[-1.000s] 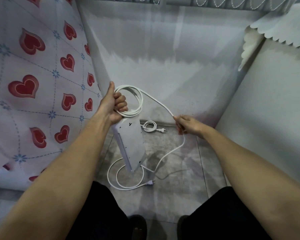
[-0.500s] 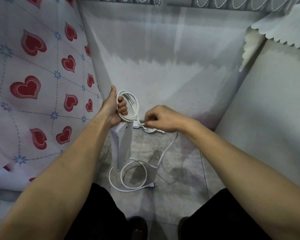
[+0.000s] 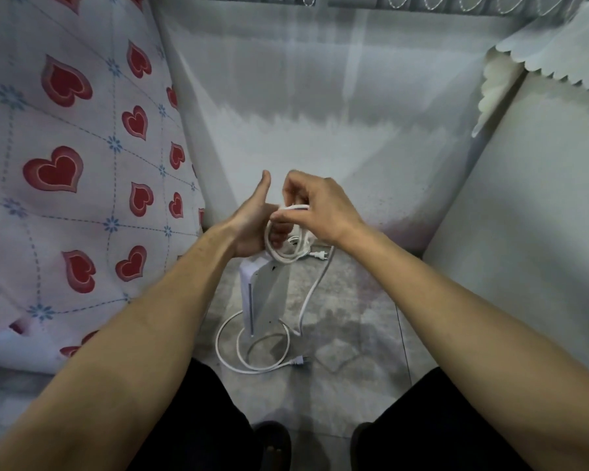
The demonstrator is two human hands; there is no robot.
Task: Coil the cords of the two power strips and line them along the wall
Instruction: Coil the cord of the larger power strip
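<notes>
A white power strip (image 3: 269, 294) stands on end above the grey floor, its top just under my left hand (image 3: 249, 226). That hand has its thumb raised and its fingers through a small coil of the strip's white cord (image 3: 286, 258). My right hand (image 3: 320, 209) pinches the cord at the top of the coil, touching the left fingers. From there the cord drops to the floor and lies in loose loops (image 3: 225, 348) around the strip's foot, ending in a plug (image 3: 300, 360). A second coiled cord with its plug (image 3: 320, 254) lies by the wall, mostly hidden behind my hands.
A bed with a heart-patterned sheet (image 3: 82, 164) fills the left side. A white cabinet side (image 3: 524, 215) stands on the right. The wall (image 3: 320, 113) is straight ahead. My knees and feet are at the bottom of the view.
My right hand has moved left from an arm's stretch and laid another turn of cord onto the coil in my left hand. Less cord lies loose on the floor.
</notes>
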